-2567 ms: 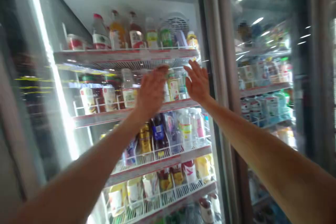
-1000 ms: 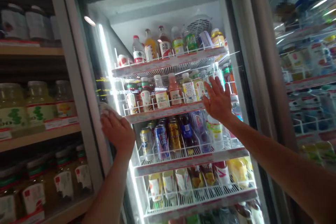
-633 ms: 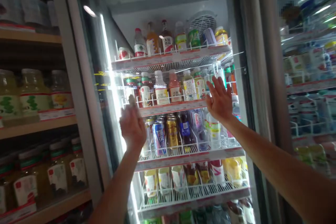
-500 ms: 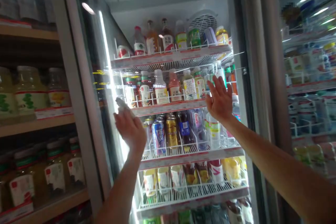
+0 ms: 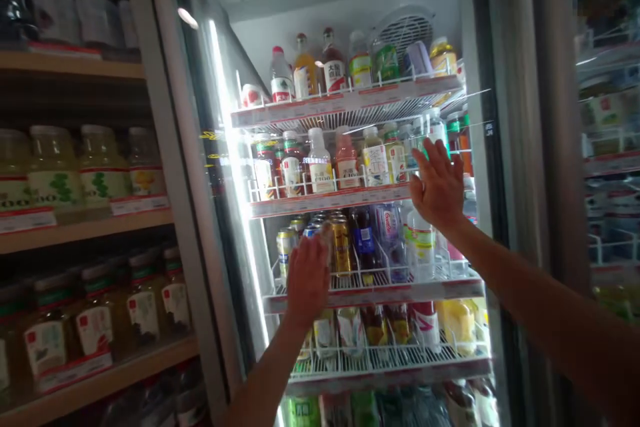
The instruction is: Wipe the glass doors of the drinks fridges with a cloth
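Observation:
My right hand point(image 5: 440, 183) lies flat with its fingers spread against the glass door of a drinks fridge, in front of the second shelf's right end. My left hand point(image 5: 309, 277) is pressed to the same glass lower down, over the third shelf. Under its fingers is a thin, pale cloth point(image 5: 327, 240), blurred and mostly covered by the hand. Behind the glass, gold cans point(image 5: 342, 247) and a dark blue-labelled bottle point(image 5: 364, 240) stand near the left hand. A clear bottle with a green-and-yellow label point(image 5: 421, 243) shows below the right hand.
Wooden shelves point(image 5: 85, 233) with jars and bottles of juice stand at the left, beside the metal door frame point(image 5: 183, 167). Another glass-fronted fridge with drinks point(image 5: 607, 167) is at the right. Wire fridge shelves point(image 5: 350, 101) hold rows of bottles.
My left hand has moved right across the glass with the cloth, from the door's left edge to in front of the cans. My right hand stays on the glass. The view has shifted slightly left.

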The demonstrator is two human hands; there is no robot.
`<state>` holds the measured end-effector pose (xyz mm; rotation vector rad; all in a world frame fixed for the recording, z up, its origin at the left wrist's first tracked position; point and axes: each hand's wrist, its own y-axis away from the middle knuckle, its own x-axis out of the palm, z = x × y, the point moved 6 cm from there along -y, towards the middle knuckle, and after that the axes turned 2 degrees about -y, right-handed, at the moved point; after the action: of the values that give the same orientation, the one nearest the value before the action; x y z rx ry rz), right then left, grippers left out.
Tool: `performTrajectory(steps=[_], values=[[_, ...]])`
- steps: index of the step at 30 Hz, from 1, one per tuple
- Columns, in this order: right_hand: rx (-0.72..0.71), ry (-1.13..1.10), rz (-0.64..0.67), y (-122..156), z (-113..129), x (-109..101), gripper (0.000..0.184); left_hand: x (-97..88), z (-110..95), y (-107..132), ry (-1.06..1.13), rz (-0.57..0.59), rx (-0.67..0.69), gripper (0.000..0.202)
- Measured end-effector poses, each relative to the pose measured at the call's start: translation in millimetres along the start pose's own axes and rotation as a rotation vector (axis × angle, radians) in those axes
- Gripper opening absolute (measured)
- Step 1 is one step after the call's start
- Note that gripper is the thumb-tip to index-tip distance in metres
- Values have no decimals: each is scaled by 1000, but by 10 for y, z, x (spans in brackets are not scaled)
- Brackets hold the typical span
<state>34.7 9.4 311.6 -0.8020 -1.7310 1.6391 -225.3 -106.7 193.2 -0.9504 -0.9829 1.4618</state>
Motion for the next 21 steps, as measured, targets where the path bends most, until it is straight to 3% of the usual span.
performTrajectory(steps=[2,3,5,7,8,11,13,14,18,19,21], values=[[-6,-12,-6,5,-5,-4,53,21,-123,39,10,36,134,64],[-8,-15,-11,7,-6,-5,52,-9,-43,42,-16,8,84,64],[-7,-17,-18,8,-2,-6,51,-118,238,43,-102,-115,-162,64],[0,-19,-14,7,2,-2,52,-169,349,44,-144,-193,-318,64],[2,-19,-9,7,4,1,52,-146,287,24,-131,-187,-305,64],[1,-15,-3,8,1,1,53,28,-148,-67,-15,-42,-21,66],[-5,-4,-7,11,-3,-5,52,83,-278,-120,21,8,97,66],[-9,3,-9,13,-4,-8,51,75,-226,-153,9,-6,67,65],[-25,26,-26,19,9,-20,47,-80,157,-162,-97,-193,-320,65],[-29,28,-33,20,13,-24,47,-78,106,-134,-93,-181,-310,65],[-33,26,-42,21,13,-27,47,2,-234,-67,-41,-58,-47,63]])
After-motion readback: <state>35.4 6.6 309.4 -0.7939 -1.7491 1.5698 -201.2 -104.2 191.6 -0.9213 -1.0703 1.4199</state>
